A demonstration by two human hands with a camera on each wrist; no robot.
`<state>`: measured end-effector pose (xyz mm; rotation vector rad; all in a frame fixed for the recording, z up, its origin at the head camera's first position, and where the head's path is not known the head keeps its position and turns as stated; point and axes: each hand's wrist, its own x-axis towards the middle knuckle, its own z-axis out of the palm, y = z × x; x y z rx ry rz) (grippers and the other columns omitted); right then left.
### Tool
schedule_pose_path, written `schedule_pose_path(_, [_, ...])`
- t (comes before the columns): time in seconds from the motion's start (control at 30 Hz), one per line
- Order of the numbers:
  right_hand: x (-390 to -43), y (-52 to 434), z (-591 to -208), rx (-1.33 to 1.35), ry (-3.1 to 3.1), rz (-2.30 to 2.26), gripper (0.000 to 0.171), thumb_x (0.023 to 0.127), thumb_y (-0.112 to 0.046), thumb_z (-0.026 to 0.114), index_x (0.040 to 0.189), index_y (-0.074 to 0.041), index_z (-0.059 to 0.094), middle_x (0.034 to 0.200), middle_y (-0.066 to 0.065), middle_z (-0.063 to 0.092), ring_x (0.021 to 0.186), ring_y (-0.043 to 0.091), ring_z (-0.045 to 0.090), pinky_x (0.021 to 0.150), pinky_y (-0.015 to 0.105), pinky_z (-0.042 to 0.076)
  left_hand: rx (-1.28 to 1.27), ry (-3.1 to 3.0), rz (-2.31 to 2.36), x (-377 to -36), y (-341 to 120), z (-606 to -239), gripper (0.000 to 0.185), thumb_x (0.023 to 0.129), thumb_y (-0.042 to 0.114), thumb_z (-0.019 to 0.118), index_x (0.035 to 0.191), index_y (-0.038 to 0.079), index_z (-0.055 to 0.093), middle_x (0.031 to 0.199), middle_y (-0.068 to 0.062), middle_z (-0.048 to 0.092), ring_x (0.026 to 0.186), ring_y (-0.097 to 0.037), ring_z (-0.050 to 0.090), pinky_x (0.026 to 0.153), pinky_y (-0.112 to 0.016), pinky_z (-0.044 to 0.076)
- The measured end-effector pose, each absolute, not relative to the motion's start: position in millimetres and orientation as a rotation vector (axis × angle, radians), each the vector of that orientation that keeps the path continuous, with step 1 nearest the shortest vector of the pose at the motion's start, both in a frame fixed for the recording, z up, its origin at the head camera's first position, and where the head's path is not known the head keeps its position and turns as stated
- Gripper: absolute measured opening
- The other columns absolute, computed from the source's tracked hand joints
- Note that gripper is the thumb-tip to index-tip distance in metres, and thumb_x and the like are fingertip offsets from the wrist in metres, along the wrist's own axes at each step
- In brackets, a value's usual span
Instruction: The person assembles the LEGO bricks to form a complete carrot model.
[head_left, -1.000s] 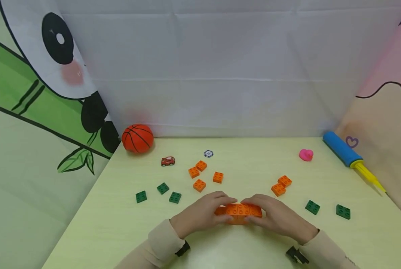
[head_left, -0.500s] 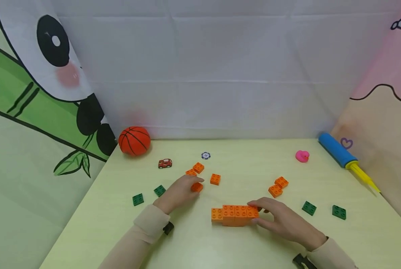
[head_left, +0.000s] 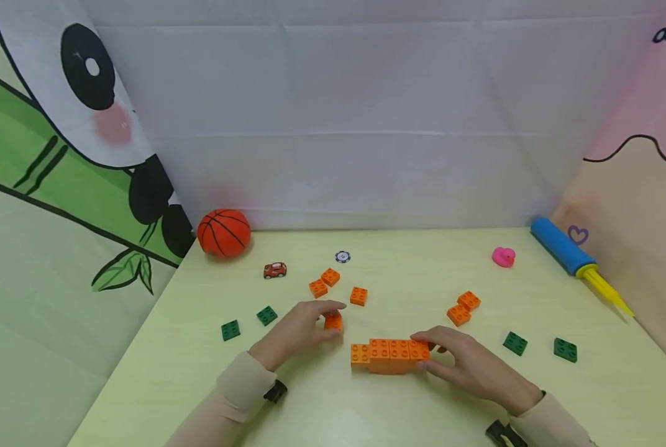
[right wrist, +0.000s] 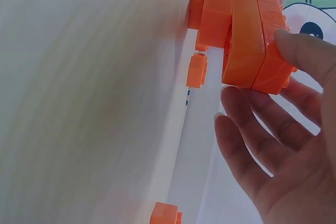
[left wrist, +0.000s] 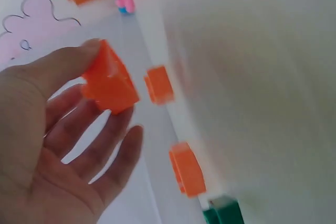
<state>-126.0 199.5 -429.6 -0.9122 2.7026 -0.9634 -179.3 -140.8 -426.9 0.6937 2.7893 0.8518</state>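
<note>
Between thumb and fingers, my left hand (head_left: 296, 332) pinches a small orange toy brick (head_left: 333, 321); the left wrist view shows the same brick (left wrist: 111, 80) held at the fingertips. To its right stands a joined block of orange bricks (head_left: 389, 357), stepped lower at its left end. My right hand (head_left: 473, 366) grips the right end of this block, thumb in front and fingers behind. In the right wrist view, the thumb presses the block (right wrist: 252, 35) on one side, and fingers lie against the other.
Loose orange bricks (head_left: 358, 296) lie behind the hands, with a pair (head_left: 458, 315) to the right. Green bricks (head_left: 230, 330) lie at both sides. Farther back are a basketball (head_left: 223, 233), toy car (head_left: 274, 270), chip (head_left: 342, 256), pink duck (head_left: 503, 257) and blue-yellow pump (head_left: 562, 248).
My left hand left the joined block, reached a loose orange brick at the back left, and now brings it right and nearer. The right hand stays on the block.
</note>
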Motion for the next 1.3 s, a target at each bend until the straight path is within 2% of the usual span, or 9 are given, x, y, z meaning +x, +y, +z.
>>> schedule_pose_path(0.17, [-125.8,199.2,-430.5,-0.881,2.711,-0.959,0.052,0.095,-0.054,0.059,0.135,-0.02,0.06,0.125,-0.012,0.063,0.105,0.006,0.058,0.085,0.029,0.055,0.881,2.735,1.106,-156.1,-129.2,-421.7,0.049,0.091,0.028,0.075,0.136,0.015,0.062,0.117,0.008,0.068,0.103,-0.009,0.06,0.09,-0.035,0.054])
schedule_pose_path(0.4, [-126.3,199.0,-431.2,-0.851,2.711,-0.95,0.052,0.095,-0.053,0.06,0.135,-0.021,0.06,0.125,-0.014,0.062,0.105,0.005,0.058,0.085,0.028,0.055,0.987,2.637,1.213,-139.2,-113.7,-424.1,0.047,0.091,0.025,0.075,0.135,0.016,0.061,0.116,0.01,0.064,0.103,-0.007,0.057,0.09,-0.032,0.054])
schedule_pose_path(0.57, [-126.2,198.7,-431.0,-0.847,2.697,-0.962,0.05,0.095,-0.054,0.059,0.134,-0.022,0.061,0.123,-0.013,0.063,0.103,0.006,0.059,0.084,0.027,0.054,0.905,2.598,1.165,-137.2,-109.8,-428.0,0.05,0.091,0.029,0.075,0.136,0.014,0.06,0.122,0.007,0.064,0.105,-0.007,0.058,0.092,-0.029,0.053])
schedule_pose_path(0.73, [-126.6,198.8,-430.4,-0.844,2.69,-0.972,0.046,0.095,-0.053,0.06,0.132,-0.027,0.06,0.122,-0.013,0.063,0.099,0.006,0.059,0.083,0.026,0.054,0.715,2.485,1.255,-137.4,-108.4,-430.0,0.052,0.088,0.035,0.076,0.135,0.017,0.061,0.13,0.001,0.064,0.112,-0.011,0.06,0.094,-0.031,0.053])
schedule_pose_path(1.0, [-126.7,199.6,-431.1,-0.86,2.684,-0.989,0.047,0.094,-0.055,0.06,0.131,-0.027,0.061,0.121,-0.013,0.063,0.098,0.004,0.059,0.083,0.027,0.054,0.615,2.462,1.32,-137.5,-105.2,-432.5,0.051,0.085,0.036,0.079,0.131,0.019,0.063,0.122,0.006,0.065,0.114,-0.018,0.062,0.098,-0.039,0.051])
schedule_pose_path(1.17, [-126.7,199.7,-429.6,-0.877,2.686,-1.001,0.046,0.093,-0.055,0.061,0.13,-0.027,0.061,0.119,-0.014,0.064,0.098,0.004,0.058,0.084,0.029,0.054,0.609,2.475,1.331,-137.1,-103.8,-431.0,0.051,0.084,0.032,0.08,0.13,0.018,0.062,0.117,0.007,0.065,0.112,-0.021,0.063,0.092,-0.036,0.054])
schedule_pose_path(1.3, [-127.5,199.2,-428.9,-0.878,2.673,-1.009,0.045,0.094,-0.054,0.061,0.131,-0.028,0.061,0.12,-0.014,0.063,0.099,0.005,0.058,0.085,0.03,0.054,0.611,2.455,1.345,-137.4,-103.9,-431.4,0.051,0.085,0.03,0.08,0.131,0.017,0.061,0.118,0.004,0.064,0.113,-0.023,0.062,0.085,-0.027,0.055])
